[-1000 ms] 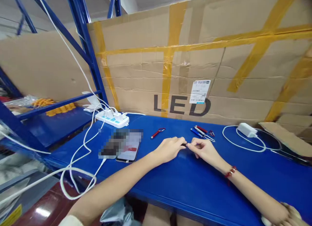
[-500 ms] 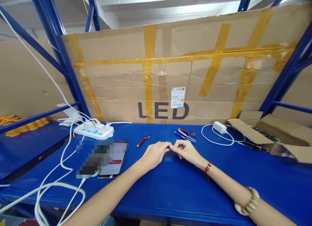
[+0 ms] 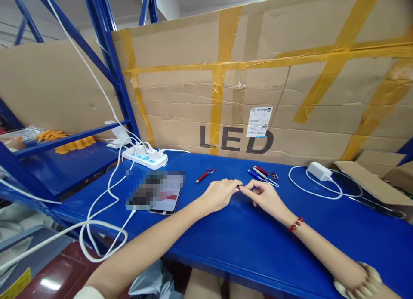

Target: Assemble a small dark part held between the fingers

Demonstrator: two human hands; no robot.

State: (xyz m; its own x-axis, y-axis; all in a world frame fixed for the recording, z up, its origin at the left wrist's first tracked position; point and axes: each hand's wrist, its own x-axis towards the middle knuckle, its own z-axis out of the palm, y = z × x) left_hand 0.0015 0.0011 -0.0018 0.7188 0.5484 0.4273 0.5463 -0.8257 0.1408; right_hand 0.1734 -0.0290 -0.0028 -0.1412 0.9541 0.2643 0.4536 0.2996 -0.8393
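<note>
One small dark piece, over blue table: left hand pinches it; right hand meets it fingertips-first, grip can't be told. Red cylinder lies beyond.

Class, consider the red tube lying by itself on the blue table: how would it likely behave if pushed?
The red tube would probably roll a little, since its body looks round, but the clip at its end may stop it. It may slide easily too, as the blue table looks smooth.
</note>
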